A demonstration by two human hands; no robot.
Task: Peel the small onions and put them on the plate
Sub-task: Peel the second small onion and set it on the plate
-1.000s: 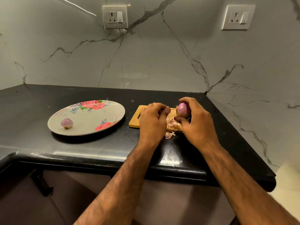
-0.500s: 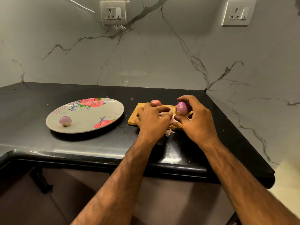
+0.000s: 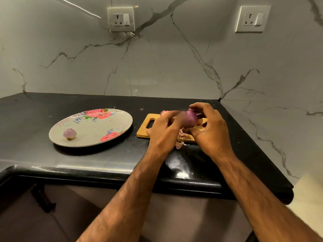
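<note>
Now the right hand (image 3: 211,135) is holding an onion (image 3: 190,119) just above the board (image 3: 142,132). Its grip is clamped round the bulb, with fingers curling over the top and far side and the thumb lying below. The left hand (image 3: 162,135) is meeting it from the left, its grip pinching at the onion's near-left side. The fingertips there are blurring, so I cannot tell whether they are catching skin or only pressing on it. The onion is showing purple and glossy between the two hands.

The board is lying near the far right corner of the worktop (image 3: 43,105), with its handle slot pointing left. A third onion (image 3: 164,113) is peeking out behind the left knuckles at the board's far edge. Peels (image 3: 182,135) are lying along the board's front edge under the hands, and one scrap (image 3: 180,145) is resting on the worktop just in front of it.

The plate (image 3: 97,130) is sitting left of the board, near it but apart, toward the middle of the worktop. A second onion (image 3: 69,133) — pale purple, peeled — is resting on its left part, close to the rim. Two sockets (image 3: 121,19) are showing on the wall (image 3: 157,58) behind.
</note>
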